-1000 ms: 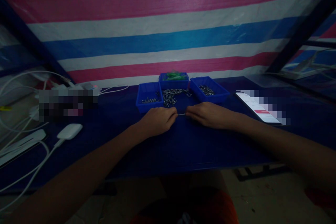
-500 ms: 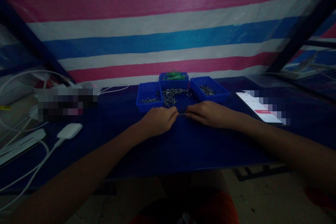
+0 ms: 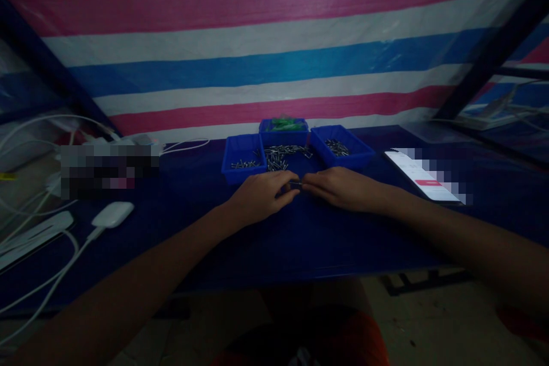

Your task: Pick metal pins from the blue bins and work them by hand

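My right hand (image 3: pixel 337 184) is closed in a pinch on a thin metal pin (image 3: pixel 297 184), held level just above the table. My left hand (image 3: pixel 268 193) faces it from the left, thumb and forefinger parted around the pin's free end; whether they touch it is too dim to tell. Just beyond the hands, a pile of small metal pins (image 3: pixel 278 161) lies loose on the table. Around it stand a left blue bin (image 3: pixel 230 151) with a few similar pins, a right blue bin (image 3: pixel 362 148) with more metal pieces, and a rear blue bin (image 3: pixel 283 137) with green pieces.
The blue table (image 3: pixel 278 246) runs across the view, its front edge near my lap. A lit phone (image 3: pixel 418 174) lies right of the bins. On the left are a white charger (image 3: pixel 114 214), cables and a blurred-out cluster. A striped sheet (image 3: pixel 274 68) hangs behind.
My left thumb and forefinger have come apart from their pinch, and the hand has shifted slightly right along the pin. My right hand stays almost still, and the gap between the hands has narrowed.
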Tool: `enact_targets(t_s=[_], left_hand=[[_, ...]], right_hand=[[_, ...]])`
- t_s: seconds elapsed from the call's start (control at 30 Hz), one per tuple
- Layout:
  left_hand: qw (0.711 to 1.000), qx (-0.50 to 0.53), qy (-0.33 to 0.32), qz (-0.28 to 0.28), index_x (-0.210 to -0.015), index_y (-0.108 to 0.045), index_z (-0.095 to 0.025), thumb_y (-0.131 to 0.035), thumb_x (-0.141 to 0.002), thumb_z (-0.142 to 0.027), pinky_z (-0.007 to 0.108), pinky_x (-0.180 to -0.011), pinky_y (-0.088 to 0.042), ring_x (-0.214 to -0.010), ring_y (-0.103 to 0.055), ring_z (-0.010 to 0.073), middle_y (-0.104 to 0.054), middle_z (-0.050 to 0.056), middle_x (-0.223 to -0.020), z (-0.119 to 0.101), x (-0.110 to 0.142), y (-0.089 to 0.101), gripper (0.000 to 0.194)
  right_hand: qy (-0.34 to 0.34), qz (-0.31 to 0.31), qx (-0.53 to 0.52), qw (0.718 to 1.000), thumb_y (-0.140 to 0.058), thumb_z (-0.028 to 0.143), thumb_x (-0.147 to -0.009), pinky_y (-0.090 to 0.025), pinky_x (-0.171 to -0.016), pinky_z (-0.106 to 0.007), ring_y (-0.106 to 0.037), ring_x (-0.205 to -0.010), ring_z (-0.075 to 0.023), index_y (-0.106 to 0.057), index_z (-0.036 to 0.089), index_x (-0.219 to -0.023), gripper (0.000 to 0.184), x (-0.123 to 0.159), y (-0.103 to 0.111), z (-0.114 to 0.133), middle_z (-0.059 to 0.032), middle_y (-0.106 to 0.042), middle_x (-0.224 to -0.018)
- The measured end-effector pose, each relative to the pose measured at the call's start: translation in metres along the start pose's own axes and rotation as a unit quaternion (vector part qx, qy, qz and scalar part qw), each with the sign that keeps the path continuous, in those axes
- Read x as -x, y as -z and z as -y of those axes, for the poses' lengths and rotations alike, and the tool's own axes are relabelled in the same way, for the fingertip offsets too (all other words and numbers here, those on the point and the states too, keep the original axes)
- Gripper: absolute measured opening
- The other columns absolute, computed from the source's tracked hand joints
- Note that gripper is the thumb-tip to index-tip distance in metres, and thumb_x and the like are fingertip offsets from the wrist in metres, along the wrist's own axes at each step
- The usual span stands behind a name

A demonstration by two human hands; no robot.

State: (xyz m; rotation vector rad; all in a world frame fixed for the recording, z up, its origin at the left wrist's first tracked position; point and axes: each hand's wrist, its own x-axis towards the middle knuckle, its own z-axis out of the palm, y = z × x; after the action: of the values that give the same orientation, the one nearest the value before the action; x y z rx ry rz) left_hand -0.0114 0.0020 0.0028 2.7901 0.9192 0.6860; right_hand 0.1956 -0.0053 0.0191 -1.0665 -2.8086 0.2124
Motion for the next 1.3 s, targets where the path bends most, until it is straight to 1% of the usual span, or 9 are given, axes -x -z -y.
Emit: enact_targets(t_s=[0.17, 0.33, 0.53, 0.63, 0.77, 0.83, 1.07, 1.17, 1.3], left_hand=[[0.999, 0.007, -0.028, -0.022, -0.093, -0.057, -0.016, -0.048, -0.083, -0.023, 0.022, -0.063, -0.043, -0.068, -0.055, 0.0094, -0.061, 0.001, -0.081, 0.0010, -0.0006, -0.0015, 0.015], [0.999, 0.017, -0.046, -0.017, -0.090, -0.056, -0.016, -0.049, -0.084, -0.023, 0.021, -0.062, -0.043, -0.068, -0.054, 0.0092, -0.060, 0.001, -0.079, 0.0016, -0.0006, -0.0023, 0.012], [0.998, 0.013, -0.061, -0.009, -0.088, -0.053, -0.016, -0.048, -0.082, -0.021, 0.024, -0.071, -0.043, -0.081, -0.054, 0.0120, -0.058, 0.003, -0.087, -0.0028, 0.0001, 0.0018, 0.009], [0.999, 0.019, -0.050, 0.006, -0.086, -0.051, -0.016, -0.049, -0.078, -0.020, 0.023, -0.068, -0.043, -0.081, -0.053, 0.0125, -0.057, 0.003, -0.088, -0.0060, 0.0004, 0.0048, 0.009], [1.000, 0.008, -0.021, 0.017, -0.083, -0.050, -0.017, -0.050, -0.075, -0.021, 0.021, -0.060, -0.041, -0.068, -0.053, 0.0104, -0.057, -0.001, -0.077, -0.0068, 0.0012, 0.0057, 0.008], [1.000, 0.000, -0.014, 0.017, -0.083, -0.050, -0.018, -0.049, -0.076, -0.022, 0.021, -0.059, -0.039, -0.065, -0.052, 0.0096, -0.057, -0.002, -0.073, -0.0056, 0.0014, 0.0046, 0.008], [0.999, -0.023, 0.002, 0.028, -0.087, -0.055, -0.018, -0.047, -0.079, -0.024, 0.021, -0.055, -0.038, -0.060, -0.053, 0.0093, -0.059, -0.002, -0.070, 0.0005, 0.0005, -0.0004, 0.012], [0.999, -0.033, 0.001, 0.037, -0.087, -0.056, -0.018, -0.047, -0.081, -0.024, 0.021, -0.055, -0.037, -0.060, -0.053, 0.0092, -0.060, -0.002, -0.071, 0.0013, 0.0003, -0.0014, 0.013], [0.998, -0.035, -0.002, 0.050, -0.090, -0.057, -0.017, -0.045, -0.083, -0.027, 0.022, -0.057, -0.038, -0.062, -0.054, 0.0097, -0.061, 0.000, -0.073, 0.0007, 0.0004, -0.0016, 0.017]], right_hand=[[0.017, -0.006, -0.021, 1.000, -0.029, 0.032, -0.092, -0.030, -0.051, -0.024, -0.045, -0.051, -0.0098, -0.051, 0.016, -0.082, 0.030, 0.0000, -0.0001, 0.0015, -0.0003, -0.051, -0.061], [0.028, 0.005, -0.045, 0.999, -0.030, 0.032, -0.092, -0.031, -0.051, -0.023, -0.046, -0.051, -0.0093, -0.051, 0.016, -0.083, 0.028, -0.0002, -0.0017, 0.0013, 0.0008, -0.051, -0.061], [0.028, -0.005, -0.034, 0.999, -0.031, 0.036, -0.092, -0.033, -0.054, -0.024, -0.052, -0.057, -0.0108, -0.053, 0.016, -0.081, 0.031, -0.0004, -0.0023, 0.0014, -0.0013, -0.056, -0.066], [0.028, -0.005, -0.016, 0.999, -0.033, 0.037, -0.091, -0.034, -0.055, -0.024, -0.054, -0.060, -0.0118, -0.054, 0.016, -0.082, 0.031, -0.0009, -0.0023, 0.0007, -0.0026, -0.058, -0.069], [0.028, -0.001, -0.002, 1.000, -0.035, 0.036, -0.091, -0.033, -0.055, -0.024, -0.054, -0.060, -0.0117, -0.055, 0.016, -0.083, 0.028, -0.0005, -0.0011, 0.0003, -0.0021, -0.058, -0.068], [0.026, -0.005, -0.001, 1.000, -0.036, 0.036, -0.090, -0.033, -0.054, -0.024, -0.053, -0.059, -0.0116, -0.055, 0.016, -0.084, 0.027, 0.0001, -0.0003, 0.0006, -0.0020, -0.058, -0.067], [0.015, -0.023, 0.002, 1.000, -0.037, 0.037, -0.089, -0.034, -0.054, -0.025, -0.053, -0.060, -0.0128, -0.055, 0.016, -0.089, 0.028, 0.0008, 0.0004, 0.0006, -0.0035, -0.059, -0.069], [0.016, -0.024, 0.004, 1.000, -0.037, 0.035, -0.089, -0.034, -0.054, -0.025, -0.053, -0.060, -0.0128, -0.055, 0.016, -0.090, 0.027, 0.0006, 0.0003, 0.0003, -0.0035, -0.059, -0.069], [0.026, -0.021, 0.001, 0.999, -0.037, 0.032, -0.089, -0.033, -0.054, -0.025, -0.051, -0.058, -0.0120, -0.054, 0.016, -0.086, 0.024, 0.0010, -0.0002, 0.0003, -0.0025, -0.057, -0.067]])
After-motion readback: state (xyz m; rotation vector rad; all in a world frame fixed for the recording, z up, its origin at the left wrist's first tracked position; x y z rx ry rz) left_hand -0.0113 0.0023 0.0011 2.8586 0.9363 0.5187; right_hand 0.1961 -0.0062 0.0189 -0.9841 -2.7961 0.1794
